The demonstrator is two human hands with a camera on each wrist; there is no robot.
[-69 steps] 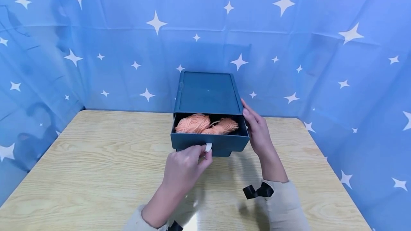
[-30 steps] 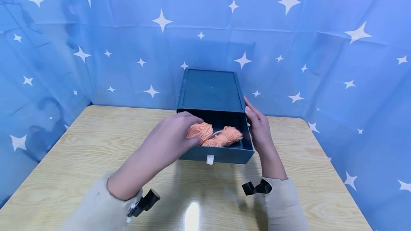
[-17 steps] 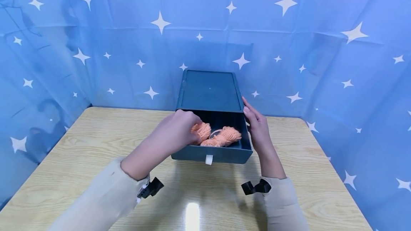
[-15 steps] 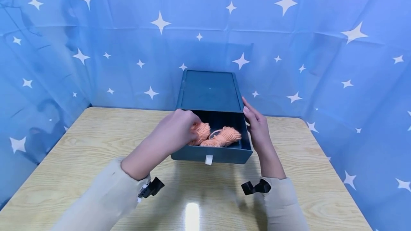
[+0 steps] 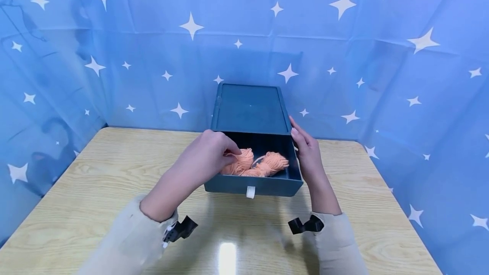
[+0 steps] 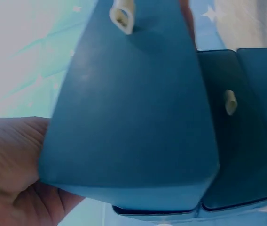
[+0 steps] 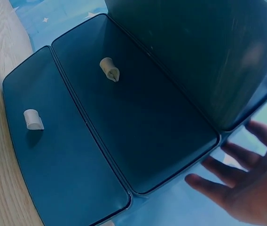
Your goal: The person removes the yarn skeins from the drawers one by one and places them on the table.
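A dark teal drawer cabinet (image 5: 250,109) stands against the backdrop, its top drawer (image 5: 225,185) pulled out. Inside lie a peach yarn skein (image 5: 245,159) on the left and another yarn skein (image 5: 276,163) on the right. My left hand (image 5: 204,154) reaches over the drawer's left wall and pinches the left skein between thumb and fingers. The drawer front hides those fingertips in the left wrist view. My right hand (image 5: 308,154) lies along the cabinet's right side, fingers extended and spread in the right wrist view.
A white pull tab (image 5: 250,192) sticks out from the top drawer's front. Below it are a closed middle drawer (image 7: 138,108) and a closed bottom drawer (image 7: 63,160), each with a tab. The wooden table (image 5: 114,173) meets a blue star-patterned curtain (image 5: 244,20).
My left hand has let go of the pull tab after drawing the top drawer further out, and has moved onto the left yarn skein. My right hand has stayed at the cabinet's side.
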